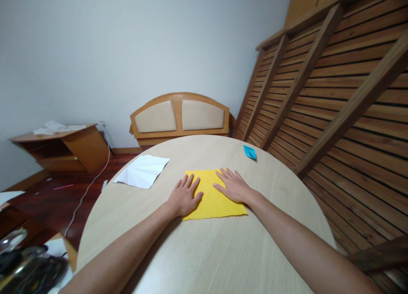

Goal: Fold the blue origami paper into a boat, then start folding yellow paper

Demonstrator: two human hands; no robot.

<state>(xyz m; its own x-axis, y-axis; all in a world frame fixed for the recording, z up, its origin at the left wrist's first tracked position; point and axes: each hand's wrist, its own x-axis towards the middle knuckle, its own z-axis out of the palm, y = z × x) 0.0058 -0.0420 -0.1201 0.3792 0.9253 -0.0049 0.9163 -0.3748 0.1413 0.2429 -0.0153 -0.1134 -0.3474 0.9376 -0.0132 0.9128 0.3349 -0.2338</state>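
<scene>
Two hands, left hand [185, 196] and right hand [233, 186], lie open and flat on a yellow paper sheet [214, 197] mid-counter [204, 251], white paper [142, 171] far left, small blue folded paper [249, 152] far right.

Table [204, 251]: stood nearest, bearing all the paper.
Flat sheet [214, 195]: lay at the middle, under the left hand [185, 197] and right hand [233, 186].
Creased sheet [143, 171]: lay left of it (near the rim).
Small folded piece [250, 152]: lay behind, to the right.
Headboard [180, 115]: stood behind the table.
</scene>
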